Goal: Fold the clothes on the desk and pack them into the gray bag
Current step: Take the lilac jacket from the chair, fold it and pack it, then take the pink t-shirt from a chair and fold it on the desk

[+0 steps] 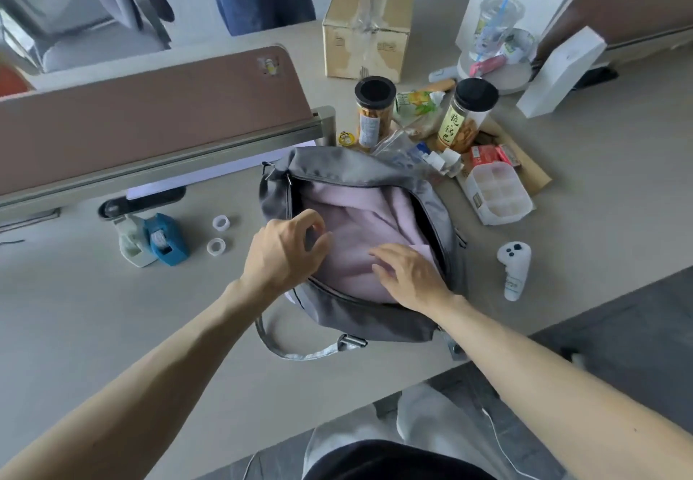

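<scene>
Clothing (360, 232), pale pink, fills the unzipped gray bag (337, 172) (strap (300, 354) trailing on the desk (112, 310)); right hand (408, 277) rests on it, fingers apart; left hand (285, 250) curls its fingers, grip unclear.

Your left forearm (157, 367) and right forearm (555, 378) show bare from the lower corners of the frame up to the wrists; your left hand (285, 250) and right hand (408, 273) are bare as well; at the bottom centre you wear a black top (393, 461), only its edge showing; around it are loose, creased, pale grey-white trousers (348, 438); a thin white cord (500, 442) runs beside them at the lower right; whether it belongs to the trousers cannot be told.
</scene>
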Action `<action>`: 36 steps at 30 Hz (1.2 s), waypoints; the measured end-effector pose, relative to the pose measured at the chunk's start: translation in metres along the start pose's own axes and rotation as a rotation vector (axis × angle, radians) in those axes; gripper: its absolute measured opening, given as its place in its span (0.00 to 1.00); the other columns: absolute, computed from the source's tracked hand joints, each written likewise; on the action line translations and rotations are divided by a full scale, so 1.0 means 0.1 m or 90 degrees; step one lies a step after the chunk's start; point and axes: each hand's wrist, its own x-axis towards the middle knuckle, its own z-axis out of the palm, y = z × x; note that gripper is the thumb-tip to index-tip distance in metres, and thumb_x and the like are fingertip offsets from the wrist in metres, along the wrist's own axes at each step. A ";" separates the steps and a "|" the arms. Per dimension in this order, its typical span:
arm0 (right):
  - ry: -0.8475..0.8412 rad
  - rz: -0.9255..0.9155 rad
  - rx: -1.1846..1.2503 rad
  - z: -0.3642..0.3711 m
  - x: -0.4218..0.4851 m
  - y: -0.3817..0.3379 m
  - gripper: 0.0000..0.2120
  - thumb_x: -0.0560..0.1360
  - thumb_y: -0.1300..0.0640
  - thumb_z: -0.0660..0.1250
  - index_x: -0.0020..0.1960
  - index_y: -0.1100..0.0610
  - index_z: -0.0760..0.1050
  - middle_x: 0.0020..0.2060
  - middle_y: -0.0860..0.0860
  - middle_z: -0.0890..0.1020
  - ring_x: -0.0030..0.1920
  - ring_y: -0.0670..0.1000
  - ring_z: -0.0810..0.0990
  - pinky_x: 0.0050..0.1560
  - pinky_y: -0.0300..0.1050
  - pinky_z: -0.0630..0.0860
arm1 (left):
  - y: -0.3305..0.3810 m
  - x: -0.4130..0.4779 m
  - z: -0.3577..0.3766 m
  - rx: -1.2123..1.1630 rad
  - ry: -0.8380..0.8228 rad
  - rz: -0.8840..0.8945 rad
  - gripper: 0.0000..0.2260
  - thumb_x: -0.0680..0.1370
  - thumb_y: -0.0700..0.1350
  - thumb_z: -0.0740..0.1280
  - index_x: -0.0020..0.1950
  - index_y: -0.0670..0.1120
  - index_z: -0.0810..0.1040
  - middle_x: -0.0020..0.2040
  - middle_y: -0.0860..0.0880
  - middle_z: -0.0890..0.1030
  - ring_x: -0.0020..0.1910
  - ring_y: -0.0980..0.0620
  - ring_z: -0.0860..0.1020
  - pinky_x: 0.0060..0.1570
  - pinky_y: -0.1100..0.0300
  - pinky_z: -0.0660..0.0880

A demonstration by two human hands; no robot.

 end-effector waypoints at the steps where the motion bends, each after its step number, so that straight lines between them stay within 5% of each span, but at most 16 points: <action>1: 0.025 0.009 0.000 -0.06 -0.05 0.01 0.16 0.77 0.50 0.61 0.58 0.57 0.80 0.53 0.51 0.83 0.52 0.54 0.82 0.54 0.51 0.79 | 0.05 0.07 0.02 0.004 -0.008 0.020 0.09 0.72 0.56 0.65 0.43 0.51 0.75 0.29 0.54 0.73 0.32 0.43 0.77 0.33 0.54 0.75; 4: 0.096 0.036 -0.020 -0.27 -0.23 0.04 0.10 0.76 0.55 0.64 0.53 0.57 0.81 0.49 0.52 0.83 0.47 0.56 0.81 0.49 0.49 0.79 | 0.26 0.25 0.17 -0.003 -0.048 0.095 0.07 0.72 0.53 0.65 0.41 0.50 0.73 0.38 0.54 0.73 0.38 0.41 0.77 0.35 0.55 0.73; 9: 0.160 0.154 -0.082 -0.67 -0.62 0.31 0.11 0.74 0.56 0.62 0.47 0.58 0.83 0.42 0.54 0.82 0.41 0.59 0.81 0.40 0.54 0.80 | 0.72 0.45 0.50 0.031 -0.140 0.205 0.11 0.75 0.52 0.70 0.54 0.50 0.80 0.50 0.49 0.78 0.50 0.44 0.79 0.45 0.52 0.77; 18: 0.232 0.383 -0.095 -1.27 -2.35 0.62 0.10 0.78 0.56 0.64 0.56 0.56 0.81 0.46 0.54 0.82 0.46 0.58 0.81 0.46 0.54 0.79 | 2.09 0.31 1.09 0.060 -0.319 0.341 0.17 0.76 0.55 0.68 0.63 0.52 0.77 0.60 0.49 0.76 0.59 0.46 0.76 0.56 0.53 0.74; 25: 0.320 0.622 -0.085 -1.37 -4.56 0.53 0.13 0.78 0.56 0.62 0.59 0.54 0.81 0.52 0.52 0.84 0.53 0.55 0.81 0.53 0.47 0.75 | 3.65 -1.01 1.72 0.042 -0.458 0.516 0.22 0.74 0.59 0.66 0.65 0.53 0.76 0.64 0.51 0.75 0.63 0.47 0.75 0.61 0.51 0.72; 31: 0.407 0.763 -0.053 -1.32 -6.51 0.21 0.11 0.77 0.59 0.63 0.55 0.53 0.82 0.50 0.50 0.84 0.51 0.54 0.81 0.52 0.52 0.77 | 4.70 -2.60 2.20 0.043 -0.540 0.652 0.19 0.77 0.55 0.67 0.67 0.53 0.75 0.64 0.53 0.75 0.63 0.50 0.75 0.56 0.56 0.71; 36: 0.462 0.853 -0.037 -1.34 -7.77 -0.03 0.11 0.78 0.60 0.61 0.55 0.57 0.81 0.50 0.52 0.83 0.50 0.55 0.82 0.51 0.54 0.78 | 5.43 -3.55 2.37 0.012 -0.593 0.708 0.19 0.78 0.58 0.67 0.66 0.53 0.75 0.66 0.55 0.76 0.63 0.53 0.76 0.62 0.53 0.73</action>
